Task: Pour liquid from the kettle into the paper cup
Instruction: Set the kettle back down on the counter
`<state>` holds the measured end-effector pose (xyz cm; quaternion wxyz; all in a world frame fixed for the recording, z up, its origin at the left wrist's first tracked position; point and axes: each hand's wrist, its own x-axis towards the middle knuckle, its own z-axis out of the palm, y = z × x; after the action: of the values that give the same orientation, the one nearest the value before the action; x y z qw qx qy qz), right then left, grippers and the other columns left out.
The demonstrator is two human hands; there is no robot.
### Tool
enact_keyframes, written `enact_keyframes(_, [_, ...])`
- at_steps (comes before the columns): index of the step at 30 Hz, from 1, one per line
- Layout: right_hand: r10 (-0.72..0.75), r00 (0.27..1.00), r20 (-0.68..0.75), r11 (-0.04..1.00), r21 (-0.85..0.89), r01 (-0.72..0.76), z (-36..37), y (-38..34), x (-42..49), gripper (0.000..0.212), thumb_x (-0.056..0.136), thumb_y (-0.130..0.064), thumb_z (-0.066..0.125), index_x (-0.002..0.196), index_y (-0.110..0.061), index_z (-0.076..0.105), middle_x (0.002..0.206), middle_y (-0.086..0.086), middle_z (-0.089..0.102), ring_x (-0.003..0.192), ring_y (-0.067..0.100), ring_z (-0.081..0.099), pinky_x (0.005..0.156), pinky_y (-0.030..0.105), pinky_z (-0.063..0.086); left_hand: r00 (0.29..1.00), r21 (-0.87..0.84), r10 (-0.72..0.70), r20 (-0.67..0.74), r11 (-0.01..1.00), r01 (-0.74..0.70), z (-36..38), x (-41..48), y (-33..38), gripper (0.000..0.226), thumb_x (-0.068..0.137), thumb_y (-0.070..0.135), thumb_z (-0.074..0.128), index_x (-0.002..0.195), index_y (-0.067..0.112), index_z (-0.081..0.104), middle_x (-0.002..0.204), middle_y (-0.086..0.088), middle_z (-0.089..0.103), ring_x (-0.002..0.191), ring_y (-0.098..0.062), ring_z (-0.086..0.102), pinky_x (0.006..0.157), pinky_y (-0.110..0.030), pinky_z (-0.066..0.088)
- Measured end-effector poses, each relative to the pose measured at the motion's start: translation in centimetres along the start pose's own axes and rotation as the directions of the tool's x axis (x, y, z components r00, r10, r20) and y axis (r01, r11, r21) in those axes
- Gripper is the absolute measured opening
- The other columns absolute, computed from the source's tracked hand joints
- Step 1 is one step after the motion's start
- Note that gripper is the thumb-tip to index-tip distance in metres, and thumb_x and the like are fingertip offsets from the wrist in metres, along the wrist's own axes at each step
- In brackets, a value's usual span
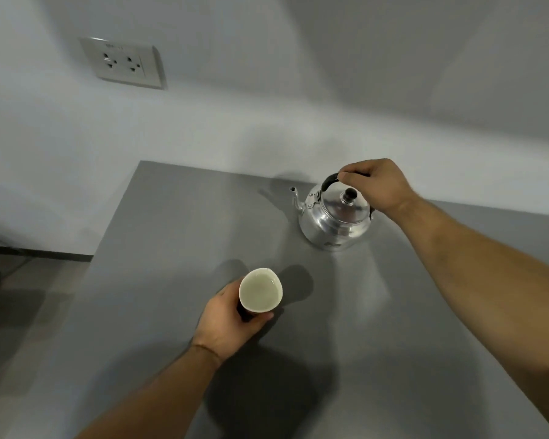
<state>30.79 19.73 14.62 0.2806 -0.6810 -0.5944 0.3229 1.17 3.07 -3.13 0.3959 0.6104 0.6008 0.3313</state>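
A shiny metal kettle with a black lid knob and a black handle stands upright on the grey table, its spout pointing left. My right hand is closed around the top of the handle. Nearer to me and to the left, a white paper cup stands on the table with clear liquid inside. My left hand wraps around the cup's side from the near left.
The table's left edge runs diagonally from the back wall toward me, with floor beyond it. A double wall socket sits on the white wall at the upper left. Shadows of my arms fall on the tabletop.
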Motion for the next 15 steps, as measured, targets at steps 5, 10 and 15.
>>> enact_keyframes(5, [0.000, 0.999, -0.038, 0.999, -0.046, -0.002, 0.2, -0.1, 2.9, 0.022, 0.091, -0.038, 0.072, 0.076, -0.049, 0.082, 0.074, -0.017, 0.080, 0.062, -0.005, 0.068, 0.069, 0.023, 0.047, 1.000, -0.004, 0.017, -0.002, 1.000, -0.017, 0.0, -0.1, 0.1, 0.055, 0.063, 0.051, 0.088, 0.108, 0.060, 0.057, 0.109, 0.036, 0.065, 0.102, 0.024, 0.057, 0.084, 0.001, 0.040])
enact_keyframes(10, [0.004, 0.998, -0.064, 0.998, -0.063, -0.008, 0.3, -0.2, 4.3, 0.016, 0.094, -0.036, 0.071, 0.096, -0.038, 0.086, 0.088, -0.002, 0.084, 0.086, 0.016, 0.079, 0.073, 0.025, 0.050, 0.999, -0.001, 0.042, 0.010, 0.999, -0.042, -0.2, 0.0, 0.4, 0.060, 0.065, 0.047, 0.089, 0.113, 0.059, 0.056, 0.115, 0.038, 0.063, 0.105, 0.025, 0.055, 0.088, 0.002, 0.039])
enact_keyframes(15, [-0.014, 0.997, -0.082, 0.998, -0.066, 0.008, 0.4, 0.1, 5.2, 0.015, 0.096, -0.035, 0.072, 0.099, -0.037, 0.086, 0.080, -0.019, 0.081, 0.082, 0.013, 0.077, 0.075, 0.024, 0.050, 0.999, -0.004, 0.033, 0.016, 0.999, -0.033, -0.4, -0.2, 0.6, 0.063, 0.063, 0.054, 0.086, 0.116, 0.067, 0.053, 0.114, 0.048, 0.060, 0.109, 0.023, 0.056, 0.091, 0.001, 0.039])
